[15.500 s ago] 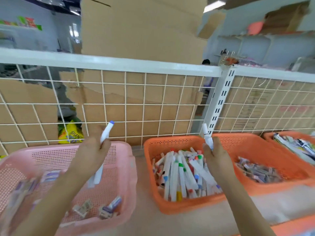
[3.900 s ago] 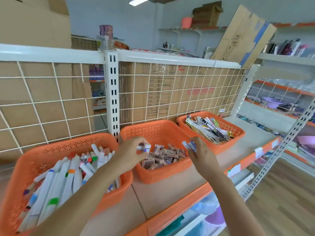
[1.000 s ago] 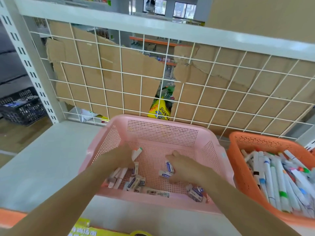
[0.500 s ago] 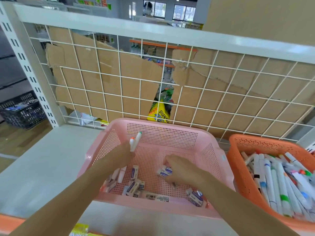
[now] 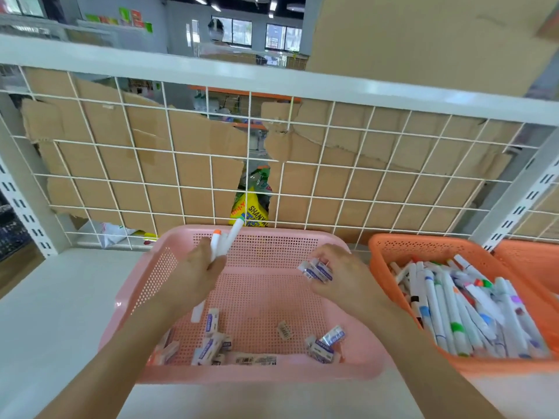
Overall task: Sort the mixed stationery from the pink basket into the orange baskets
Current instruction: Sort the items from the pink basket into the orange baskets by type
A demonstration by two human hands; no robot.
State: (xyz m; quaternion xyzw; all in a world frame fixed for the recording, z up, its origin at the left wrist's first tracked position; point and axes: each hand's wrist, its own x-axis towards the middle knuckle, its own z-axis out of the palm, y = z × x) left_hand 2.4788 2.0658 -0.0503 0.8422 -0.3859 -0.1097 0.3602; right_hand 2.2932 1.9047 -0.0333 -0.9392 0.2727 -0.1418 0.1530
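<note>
The pink basket [image 5: 302,237] stands in the middle of the shelf with several wrapped erasers [image 5: 211,343] along its near side. Above it my left hand [image 5: 193,276] grips two white markers [image 5: 225,243] that point up and away. My right hand [image 5: 338,273] holds a few wrapped erasers [image 5: 317,270] above the basket's right half. To the right is an orange basket [image 5: 423,243] full of white markers [image 5: 453,303]. A second orange basket [image 5: 532,255] shows at the far right edge.
A white wire grid [image 5: 272,176] backed by torn cardboard closes the shelf behind the baskets. The white shelf surface [image 5: 54,313] runs out to the left of the pink basket. A slotted upright [image 5: 520,204] stands behind the orange baskets.
Both hands have risen out of the pink basket: the left lifted the two markers higher, the right came up holding erasers it gathered from the basket floor.
</note>
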